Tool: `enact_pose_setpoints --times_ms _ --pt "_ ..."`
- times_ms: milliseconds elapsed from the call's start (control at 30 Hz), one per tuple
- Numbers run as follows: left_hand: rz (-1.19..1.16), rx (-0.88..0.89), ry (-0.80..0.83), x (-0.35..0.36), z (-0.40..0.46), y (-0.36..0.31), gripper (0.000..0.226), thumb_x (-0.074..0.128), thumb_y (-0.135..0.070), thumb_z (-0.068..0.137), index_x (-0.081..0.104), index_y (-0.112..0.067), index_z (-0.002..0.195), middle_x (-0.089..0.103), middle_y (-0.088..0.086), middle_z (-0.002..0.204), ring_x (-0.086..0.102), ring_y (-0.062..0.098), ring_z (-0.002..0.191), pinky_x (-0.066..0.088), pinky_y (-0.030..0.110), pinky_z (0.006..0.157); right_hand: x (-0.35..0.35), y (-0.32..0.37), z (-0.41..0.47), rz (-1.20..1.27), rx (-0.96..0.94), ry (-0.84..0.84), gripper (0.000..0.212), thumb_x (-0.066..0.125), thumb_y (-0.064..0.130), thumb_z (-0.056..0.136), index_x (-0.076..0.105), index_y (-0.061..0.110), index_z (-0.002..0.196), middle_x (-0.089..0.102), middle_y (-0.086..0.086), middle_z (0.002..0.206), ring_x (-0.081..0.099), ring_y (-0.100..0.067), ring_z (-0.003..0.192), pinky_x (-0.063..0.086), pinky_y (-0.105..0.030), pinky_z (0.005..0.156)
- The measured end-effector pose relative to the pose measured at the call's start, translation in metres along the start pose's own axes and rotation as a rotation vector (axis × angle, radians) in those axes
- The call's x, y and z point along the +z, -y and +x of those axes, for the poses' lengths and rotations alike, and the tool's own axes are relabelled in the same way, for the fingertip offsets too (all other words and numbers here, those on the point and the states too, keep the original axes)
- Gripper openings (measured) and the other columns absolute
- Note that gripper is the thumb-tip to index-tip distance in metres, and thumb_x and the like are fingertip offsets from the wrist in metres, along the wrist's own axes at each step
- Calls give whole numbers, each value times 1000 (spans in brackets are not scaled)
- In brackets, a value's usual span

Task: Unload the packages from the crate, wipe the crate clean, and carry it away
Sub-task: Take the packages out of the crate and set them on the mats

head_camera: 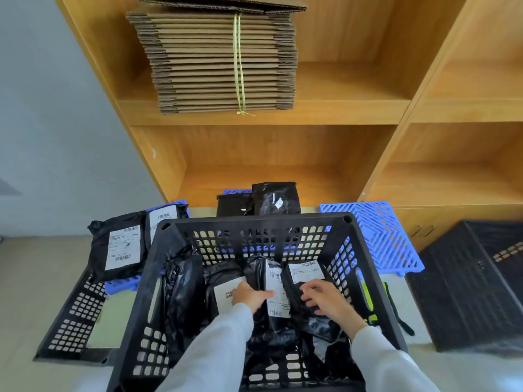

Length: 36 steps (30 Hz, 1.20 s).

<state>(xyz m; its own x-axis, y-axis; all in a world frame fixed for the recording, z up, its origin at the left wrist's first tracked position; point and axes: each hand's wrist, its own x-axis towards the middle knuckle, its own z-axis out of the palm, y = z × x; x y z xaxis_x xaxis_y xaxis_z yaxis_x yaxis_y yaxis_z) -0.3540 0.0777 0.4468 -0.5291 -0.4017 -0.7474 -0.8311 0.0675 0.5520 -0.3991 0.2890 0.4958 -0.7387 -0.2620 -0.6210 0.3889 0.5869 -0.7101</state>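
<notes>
Both hands reach into a black perforated plastic crate [365,250]: left hand [250,296] flat on one black labelled package [226,290], right hand [325,299] pinching another [304,275].

You face a wooden shelf unit [283,114] holding a tied stack of flattened cardboard [223,63]. A blue plastic grid panel [379,236] lies below it, just beside another dark crate [464,290] at your right

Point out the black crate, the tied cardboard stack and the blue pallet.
black crate [254,219]: head view, far rim.
cardboard stack [198,63]: head view, front edges of the sheets.
blue pallet [376,230]: head view, slatted top.
</notes>
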Motion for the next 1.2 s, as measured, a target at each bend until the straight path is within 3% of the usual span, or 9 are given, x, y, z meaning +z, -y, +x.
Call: enact_pose_setpoints --times_ms 100,267,333,400,467,767,967,1100,1200 --pt "-33 -32 71 4 -1 0 60 93 -32 69 57 -4 108 67 8 88 58 14 58 43 18 42 1 -1 -1 2 23 -4 16 55 32 101 69 25 103 75 1 101 70 -20 98 54 -32 79" --pt "-61 -55 66 3 -1 1 48 88 -26 77 54 -4 102 52 5 65 42 13 45 32 18 36 -1 -1 -5 2 39 -8 17 54 31 102 69 23 105 74 0 103 69 -20 100 54 -30 76" --pt "-51 -67 73 1 -2 0 55 89 -29 77 55 -3 111 54 5 72 52 15 55 43 22 44 -1 0 -6 0 43 -11 18 53 31 102 69 23 105 74 0 103 69 -22 101 53 -29 75" --pt "1 -39 75 0 -4 -1 64 89 -38 74 53 -7 118 61 5 96 69 25 92 59 33 76 -1 2 -8 3 42 -12 18 53 31 102 69 23 105 75 -1 103 69 -24 102 53 -28 74" --pt "70 6 62 -4 -7 0 71 89 -46 69 54 -10 120 64 6 118 64 30 110 56 39 91 -1 4 -10 6 34 -16 18 54 31 102 69 22 106 75 -1 104 69 -25 104 53 -28 73" --pt "0 56 91 -32 15 30 81 87 -56 35 72 -17 105 76 0 105 70 19 97 58 38 93 5 15 -19 39 -7 -4 18 54 29 102 69 20 107 75 -4 104 68 -17 87 52 -26 69" --pt "-17 113 122 -60 -55 7 31 89 -25 77 63 -21 93 70 -2 101 62 16 97 51 30 94 9 20 -26 50 -19 28 18 54 30 102 69 20 106 75 -6 104 67 -17 86 51 -25 68" --pt "46 136 70 -77 -72 5 85 87 -46 75 43 -8 137 51 1 126 52 21 116 46 33 94 13 18 -28 23 -32 45 15 53 29 103 66 23 107 73 -4 107 66 -18 93 52 -27 73" --pt "61 164 86 -91 -84 4 88 88 -53 68 49 -9 134 59 4 132 58 21 116 49 33 94 13 21 -30 43 -25 68 16 56 27 101 61 24 116 69 -5 112 64 -20 98 52 -30 77"
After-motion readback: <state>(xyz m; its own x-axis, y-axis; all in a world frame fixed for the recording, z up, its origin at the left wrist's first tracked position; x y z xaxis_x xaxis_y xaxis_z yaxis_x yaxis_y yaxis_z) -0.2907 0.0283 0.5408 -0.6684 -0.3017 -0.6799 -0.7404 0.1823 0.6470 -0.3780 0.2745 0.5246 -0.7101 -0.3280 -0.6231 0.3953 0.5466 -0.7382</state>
